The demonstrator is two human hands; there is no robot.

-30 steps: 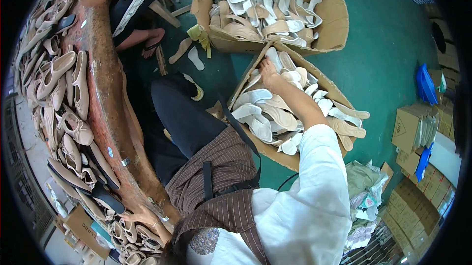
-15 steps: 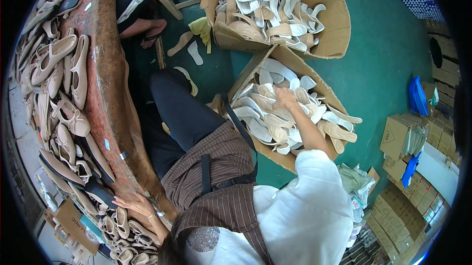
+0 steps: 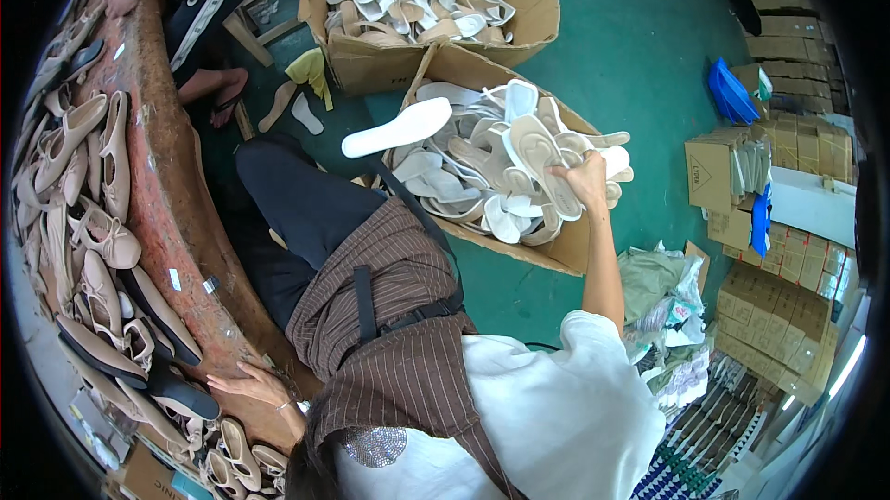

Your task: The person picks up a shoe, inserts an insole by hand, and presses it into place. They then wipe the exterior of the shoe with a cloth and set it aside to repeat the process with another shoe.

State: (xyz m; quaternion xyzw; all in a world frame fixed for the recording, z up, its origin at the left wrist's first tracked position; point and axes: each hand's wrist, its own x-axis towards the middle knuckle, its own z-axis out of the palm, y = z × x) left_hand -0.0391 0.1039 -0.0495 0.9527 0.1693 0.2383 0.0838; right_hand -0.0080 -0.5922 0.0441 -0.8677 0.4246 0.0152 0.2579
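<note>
Head view: the right hand [image 3: 584, 180] has its fingers closed on the end of a beige insole [image 3: 534, 148], held at the right side of the near cardboard box [image 3: 482, 71], above the loose insoles inside. A white insole [image 3: 397, 127] juts past the box's left edge; I cannot tell what supports it. The left hand [image 3: 252, 385], fingers extended and slightly parted, lies on the reddish-brown workbench [image 3: 158, 213], beside beige ballet flats [image 3: 116, 234]. A far cardboard box [image 3: 371, 69] also contains insoles. Far left, a co-worker's hand [image 3: 120, 0] is at the bench.
</note>
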